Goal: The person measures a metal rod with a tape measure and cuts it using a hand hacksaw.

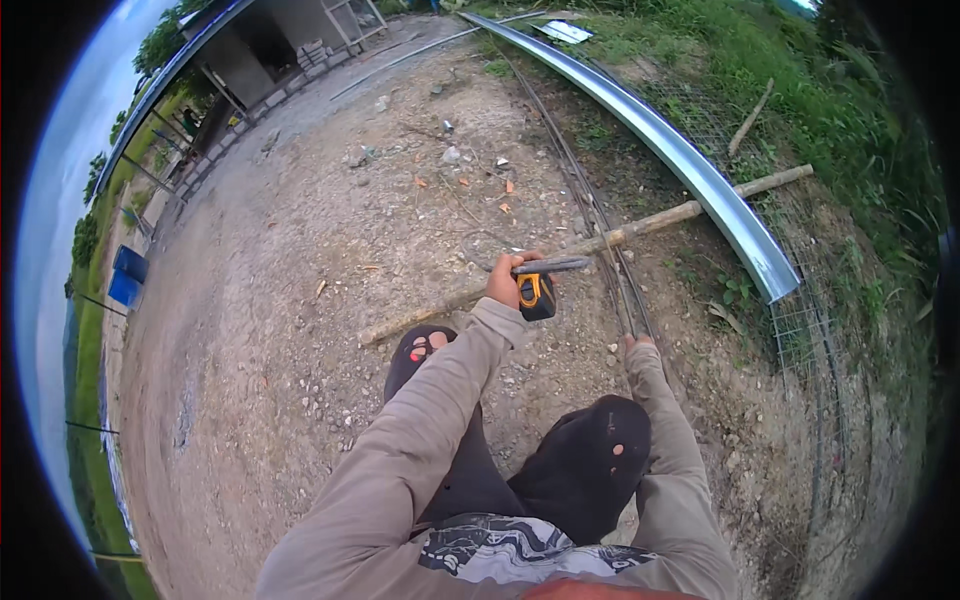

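My left hand [503, 284] is closed around a yellow-and-black tape measure [537, 296]. A short dark grey bar-like tool [562, 265] lies across the top of it in the same grip, and its exact kind is unclear. Low on the right, my right hand [639, 342] is closed on the near ends of long thin steel rods [598, 222]. The rods run away from me along the ground and over a wooden pole [655, 221]. Part of that pole is hidden behind my left hand and the tape measure.
A long shiny metal channel [690, 165] rests across the pole on the right, beside wire mesh [785, 335] and tall grass. Stones and broken brick bits [508, 187] lie on the dirt. A building [250, 50] and blue container [127, 277] stand farther off.
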Demonstrator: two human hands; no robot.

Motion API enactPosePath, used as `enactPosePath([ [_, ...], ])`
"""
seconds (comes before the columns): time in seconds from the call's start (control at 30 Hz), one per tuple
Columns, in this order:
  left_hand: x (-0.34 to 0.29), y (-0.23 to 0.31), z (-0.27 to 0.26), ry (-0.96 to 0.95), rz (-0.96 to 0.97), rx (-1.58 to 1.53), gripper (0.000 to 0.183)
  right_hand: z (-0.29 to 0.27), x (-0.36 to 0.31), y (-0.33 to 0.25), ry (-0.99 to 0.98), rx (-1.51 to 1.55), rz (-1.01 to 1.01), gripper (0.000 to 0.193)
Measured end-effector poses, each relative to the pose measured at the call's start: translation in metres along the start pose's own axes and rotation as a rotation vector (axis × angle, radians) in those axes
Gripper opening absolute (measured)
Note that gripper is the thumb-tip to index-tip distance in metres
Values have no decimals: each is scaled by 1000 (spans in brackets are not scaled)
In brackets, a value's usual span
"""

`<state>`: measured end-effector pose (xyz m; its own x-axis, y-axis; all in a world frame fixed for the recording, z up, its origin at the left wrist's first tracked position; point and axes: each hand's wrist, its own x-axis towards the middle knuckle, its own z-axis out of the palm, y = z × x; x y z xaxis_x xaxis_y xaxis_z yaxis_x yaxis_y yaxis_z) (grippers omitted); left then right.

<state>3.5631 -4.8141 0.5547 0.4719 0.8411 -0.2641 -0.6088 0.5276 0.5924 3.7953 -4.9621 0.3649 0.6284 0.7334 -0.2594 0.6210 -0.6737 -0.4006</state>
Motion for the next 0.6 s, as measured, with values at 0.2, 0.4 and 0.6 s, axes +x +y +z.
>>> enactPosePath([
  [0.2,94,-53,-13,38,-166,-2,39,-93,-209,113,-179,-70,372,49],
  [0.4,139,4,-49,87,-190,564,51,-183,-524,267,-202,-376,931,31],
  [0.6,131,-107,5,-45,-191,812,47,-157,-554,254,-232,-375,1315,47],
])
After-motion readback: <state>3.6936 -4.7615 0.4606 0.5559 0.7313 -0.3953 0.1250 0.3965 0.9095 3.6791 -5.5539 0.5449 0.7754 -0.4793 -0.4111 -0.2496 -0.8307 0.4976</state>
